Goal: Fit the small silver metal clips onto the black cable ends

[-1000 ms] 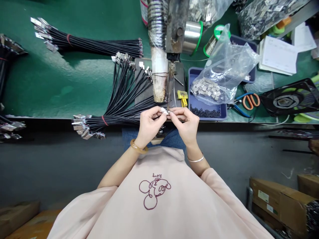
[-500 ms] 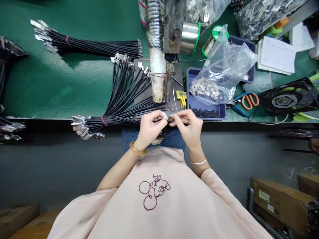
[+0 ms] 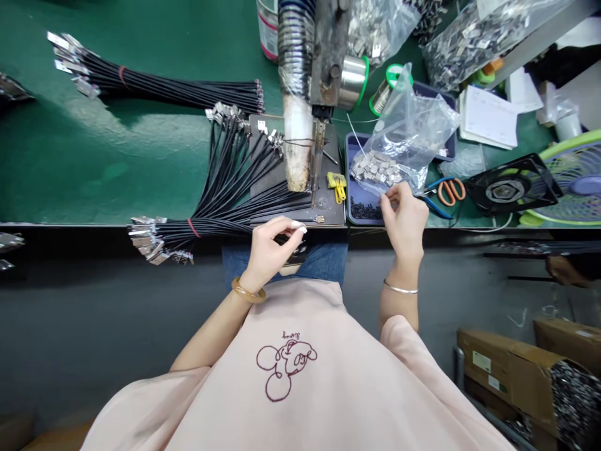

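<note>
My left hand (image 3: 277,247) is at the table edge, thumb and forefinger closed together, with white on the fingertips. Whatever they may pinch is too small to make out. Just beyond them, a black cable end with a small metal connector (image 3: 320,219) lies on the dark plate (image 3: 335,216). My right hand (image 3: 404,219) is closed over the front of the blue tray (image 3: 350,188). A thin pale wire (image 3: 357,135) slants up and left, in line with its fingertips. Small black pieces (image 3: 366,210) and a clear bag of metal connectors (image 3: 378,169) sit in that tray.
A soldering fixture with a wrapped hose (image 3: 297,100) stands behind the plate. Banded black cable bundles (image 3: 173,232) lie to the left, another (image 3: 164,84) farther back. Yellow clip (image 3: 338,188), orange-handled pliers (image 3: 451,191) and a black fan (image 3: 511,188) are rightward.
My hands have parted. The right one has moved right to the tray with the thin wire; the left has shifted slightly left. A cable's connector end now shows on the plate.
</note>
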{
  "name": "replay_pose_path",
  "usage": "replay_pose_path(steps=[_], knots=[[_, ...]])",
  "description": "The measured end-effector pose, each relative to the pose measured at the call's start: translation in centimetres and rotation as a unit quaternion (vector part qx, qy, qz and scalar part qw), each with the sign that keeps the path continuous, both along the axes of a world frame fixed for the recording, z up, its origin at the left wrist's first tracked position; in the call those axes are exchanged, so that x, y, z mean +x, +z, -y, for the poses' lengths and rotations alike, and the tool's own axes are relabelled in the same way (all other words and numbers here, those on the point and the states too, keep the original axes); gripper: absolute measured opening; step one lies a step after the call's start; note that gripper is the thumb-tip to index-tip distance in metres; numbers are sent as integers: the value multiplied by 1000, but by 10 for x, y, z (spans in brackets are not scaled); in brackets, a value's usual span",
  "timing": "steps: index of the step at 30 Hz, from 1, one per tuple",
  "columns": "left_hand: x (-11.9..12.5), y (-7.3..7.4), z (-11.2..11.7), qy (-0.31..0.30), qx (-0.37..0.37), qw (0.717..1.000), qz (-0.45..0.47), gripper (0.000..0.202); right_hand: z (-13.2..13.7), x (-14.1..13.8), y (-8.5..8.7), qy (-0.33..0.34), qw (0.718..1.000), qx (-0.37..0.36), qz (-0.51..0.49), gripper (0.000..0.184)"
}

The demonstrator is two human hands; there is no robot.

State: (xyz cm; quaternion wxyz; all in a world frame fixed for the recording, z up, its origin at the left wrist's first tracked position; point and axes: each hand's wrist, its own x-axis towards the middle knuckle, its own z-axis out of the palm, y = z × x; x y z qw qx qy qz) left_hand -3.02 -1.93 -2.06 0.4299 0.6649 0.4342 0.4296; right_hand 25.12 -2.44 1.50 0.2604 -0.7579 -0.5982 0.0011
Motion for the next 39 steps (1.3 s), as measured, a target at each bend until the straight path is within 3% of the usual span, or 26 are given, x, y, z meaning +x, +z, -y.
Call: replay_pose_path(steps=[3,7,10,15,18,22,28,33,39], knots=[[-1,2,-12,61,117,987,-94,15,-28,20,-11,0,998,3,63,18],[-1,-2,-22,43,197,953,-225,18,-60,32,-21,56,998,-32,22,7],[-1,-7,-18,30,205,943,-259,21,-65,31,-25,112,992,-44,-36,5],[-6,-10,-3,26,217,944,-248,18,-42,21,-21,132,986,-40,-97,5],[-10,-12,1,28,211,952,-220,16,-28,17,-16,109,988,15,-109,7],[-10,-12,-1,39,210,955,-204,16,-18,14,-10,30,990,94,-99,10],[2,-9,-15,29,241,936,-255,20,-18,6,-8,24,999,20,-34,14],[13,-9,-29,-7,217,926,-309,18,-27,-11,-12,40,998,-51,13,11],[12,-1,-31,-43,171,953,-247,10,-33,-25,-17,57,993,-84,60,8]])
